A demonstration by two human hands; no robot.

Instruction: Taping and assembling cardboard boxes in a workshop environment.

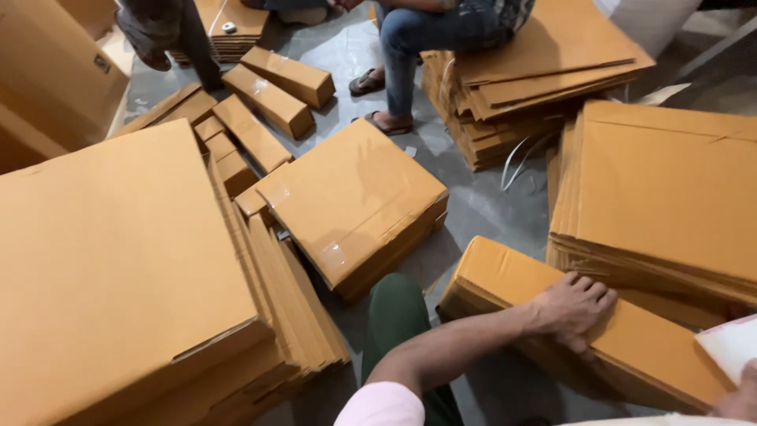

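My left hand (572,306) presses flat, fingers spread, on the long brown cardboard box (583,331) lying near right on the grey floor; I'm steadying it. My right hand (737,398), barely visible, touches a white sheet (729,343); grip unclear. Next probably calls for firm downward pressure.

Long brown cardboard box (599,331): closed, lying flat on the grey floor, long axis running from upper left to lower right. Top face plain and smooth, slightly dented along the near left edge. Left end sits beside a green-clad knee; far long side lies just against a stack of flat cardboard sheets. Left hand (572,308) rests palm-down on the top face, fingers spread toward the stack. Lower right end passes under a white sheet; that end not visible.
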